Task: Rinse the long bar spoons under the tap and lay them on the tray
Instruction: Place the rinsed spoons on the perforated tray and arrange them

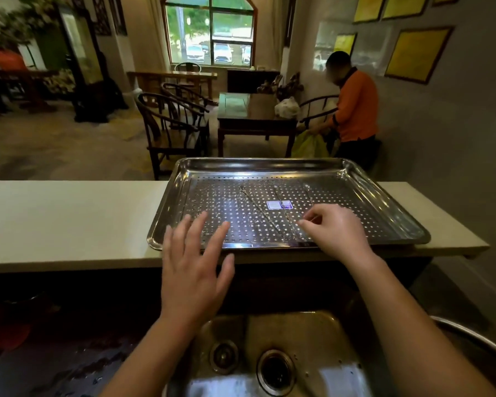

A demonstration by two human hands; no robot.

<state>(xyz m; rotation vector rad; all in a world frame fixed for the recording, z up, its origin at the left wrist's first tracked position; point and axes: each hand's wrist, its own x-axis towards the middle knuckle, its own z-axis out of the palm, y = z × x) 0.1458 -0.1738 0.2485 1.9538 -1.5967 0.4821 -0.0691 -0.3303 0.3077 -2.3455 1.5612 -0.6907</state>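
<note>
The bar spoons [257, 208] lie side by side on the perforated tray [258, 163], bowls toward 12 o'clock, likely for draining. Your right grip [335, 230] pinches one handle end, probably aligning it; left grip [193, 260] spread at 7 o'clock.

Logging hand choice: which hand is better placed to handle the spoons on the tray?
Likely the right hand: its fingertips are at the bar spoons' near ends. The left hand hovers open over the tray's near-left rim.

Glossy, mirror-bright perforated metal for the tray [384, 224] under the right grip [335, 230], thin shiny metal for the bar spoons [258, 209] just left of it, smooth matt pale tabletop [69, 213] beneath, duller wet-sheened steel in the sink [312, 333] nearer than it.
</note>
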